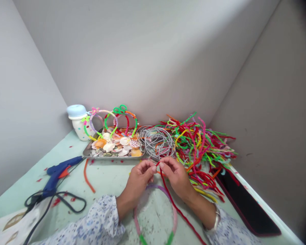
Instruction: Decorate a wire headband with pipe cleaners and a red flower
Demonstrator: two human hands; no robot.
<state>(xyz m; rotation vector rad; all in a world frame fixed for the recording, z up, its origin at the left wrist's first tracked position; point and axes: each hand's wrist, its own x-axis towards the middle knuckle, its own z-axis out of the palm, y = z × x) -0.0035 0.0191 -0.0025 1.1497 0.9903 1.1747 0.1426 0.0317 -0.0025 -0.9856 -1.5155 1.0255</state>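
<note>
My left hand and my right hand meet over the table, fingertips pinched together on the top end of a red pipe cleaner. The red strand trails down to the right under my right wrist. Below my hands lies a headband wrapped in pink and purple fuzz with green ends. Both hands are closed in a pinch.
A metal tray of seashells holds several decorated headbands. Bare wire headbands lie beside it, then a heap of coloured pipe cleaners. A blue glue gun with black cord lies left, a white jar behind, a dark phone right.
</note>
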